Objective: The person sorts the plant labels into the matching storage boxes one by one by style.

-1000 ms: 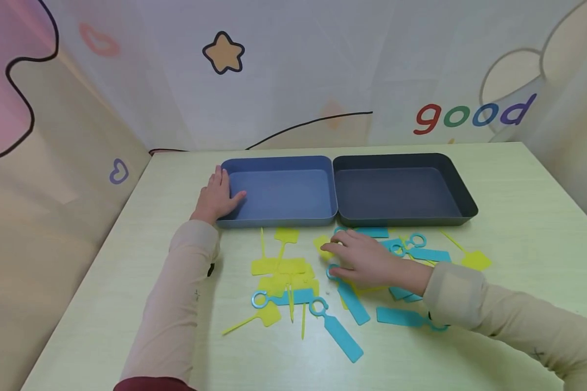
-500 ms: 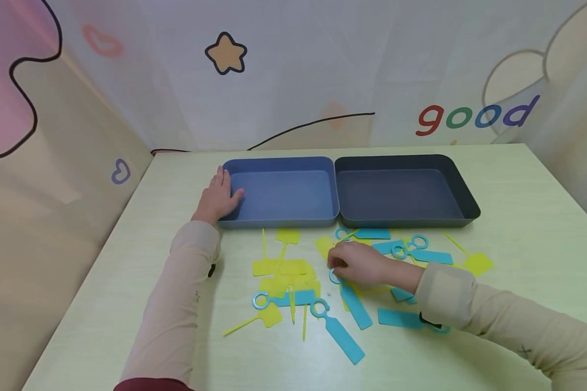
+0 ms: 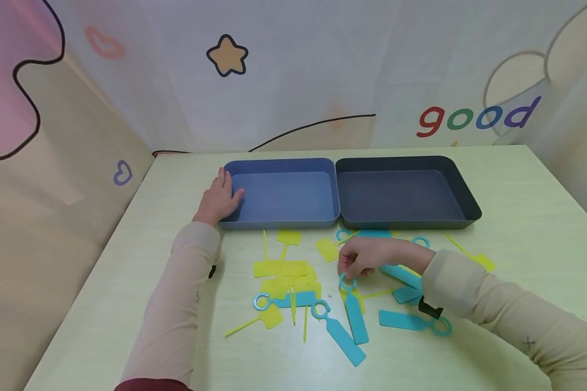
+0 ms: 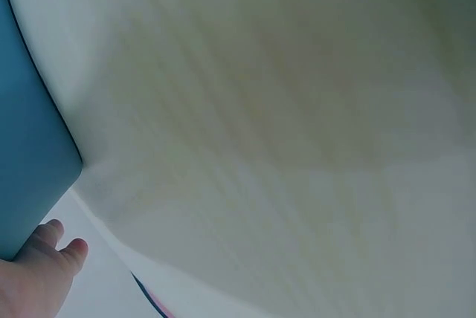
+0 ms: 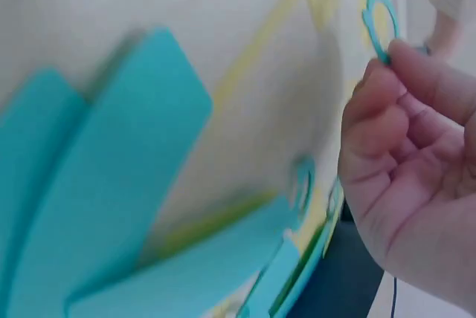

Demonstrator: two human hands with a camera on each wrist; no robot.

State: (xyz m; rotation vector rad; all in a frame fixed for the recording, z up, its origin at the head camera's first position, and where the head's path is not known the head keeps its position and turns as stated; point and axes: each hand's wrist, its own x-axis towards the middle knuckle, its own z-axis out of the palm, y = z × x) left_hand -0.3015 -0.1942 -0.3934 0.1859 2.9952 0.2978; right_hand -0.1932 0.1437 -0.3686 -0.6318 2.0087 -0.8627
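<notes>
My right hand (image 3: 364,255) pinches the ring end of a blue hook-ended plant tag (image 3: 355,317) between thumb and fingertips. In the right wrist view the thumb and fingers of the right hand (image 5: 413,136) meet on that ring, and other blue tags (image 5: 111,184) lie close by. My left hand (image 3: 217,198) rests at the left side of the blue tray (image 3: 283,224), fingers straight along its edge, thumb over the inside. The left wrist view has fingers of the left hand (image 4: 44,273) against the tray wall (image 4: 33,147).
A black tray (image 3: 406,223) stands right of the blue one, their sides touching. In front lie several yellow T-shaped plant labels (image 3: 288,269) in a loose heap, a blue tag (image 3: 344,341) nearer the front and another blue tag (image 3: 403,320) at the right. A printed curtain (image 3: 293,70) hangs behind the table.
My right hand, fingers spread a second ago, has closed on the tag's ring. The tag has swung more upright and shifted slightly toward the front. The left hand stays on the blue tray.
</notes>
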